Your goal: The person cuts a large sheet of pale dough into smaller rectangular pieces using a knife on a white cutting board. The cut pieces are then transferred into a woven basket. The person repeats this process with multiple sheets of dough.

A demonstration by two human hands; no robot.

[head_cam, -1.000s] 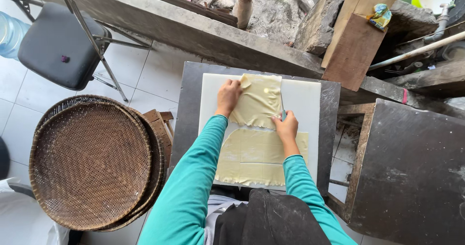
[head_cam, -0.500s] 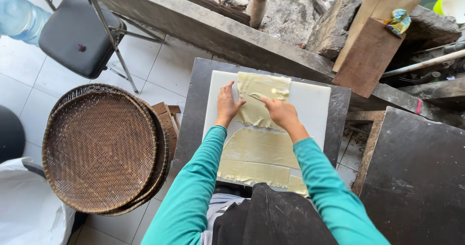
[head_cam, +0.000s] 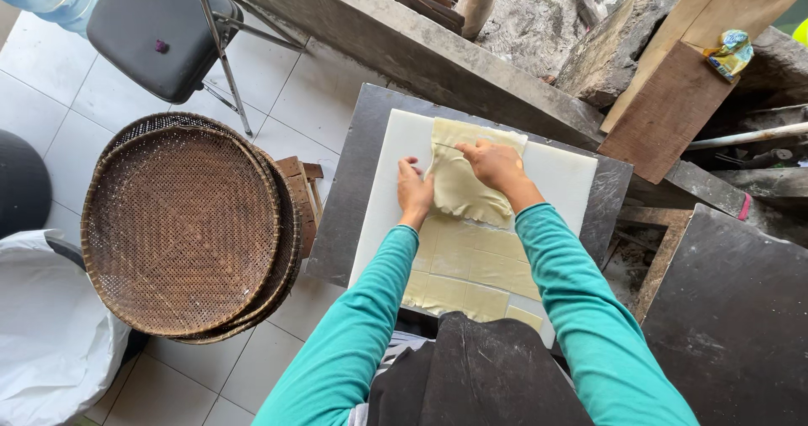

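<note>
To my left I see stacked round woven trays point(head_cam: 181, 228), a grey folding chair point(head_cam: 156, 26) on white tiles, a white sack point(head_cam: 46, 333), and wooden boards point(head_cam: 673, 110) leaning far right.

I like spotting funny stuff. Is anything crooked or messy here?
Yes. The top piece of the pale dough sheet is lifted and rumpled between the left hand and right hand, while the cut pieces below lie flat on the white board.
</note>
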